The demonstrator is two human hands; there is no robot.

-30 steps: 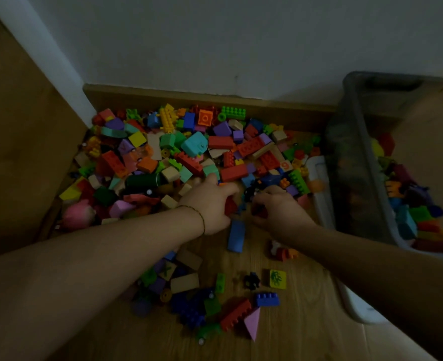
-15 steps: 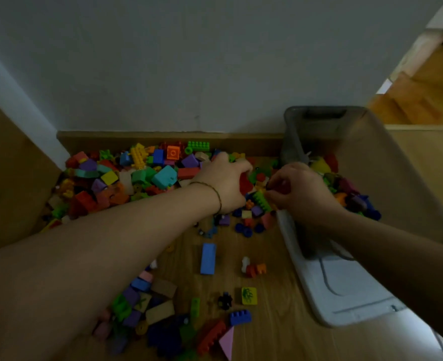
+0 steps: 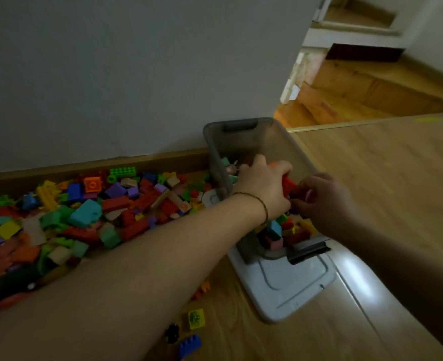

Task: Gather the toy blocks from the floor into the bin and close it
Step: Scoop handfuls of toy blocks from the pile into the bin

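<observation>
A big heap of coloured toy blocks [image 3: 93, 214] lies on the wooden floor along the wall. To its right stands a grey translucent bin [image 3: 244, 142], partly filled with blocks. Both my hands are over the open bin. My left hand [image 3: 264, 188] grips red and orange blocks [image 3: 288, 185] between curled fingers. My right hand [image 3: 324, 201] is cupped beside it and holds small blocks, one of them pink. What else lies inside each palm is hidden. The pale bin lid [image 3: 288, 287] lies flat on the floor under and in front of the bin.
A few loose blocks lie near my left forearm: a yellow tile [image 3: 196, 319], a blue brick [image 3: 190, 346] and a black piece [image 3: 172, 333]. A doorway with a raised step [image 3: 345, 100] opens behind the bin. Bare floor stretches to the right.
Both hands lifted handfuls of blocks off the floor pile and carried them right, to above the bin. My view swung right with them.
</observation>
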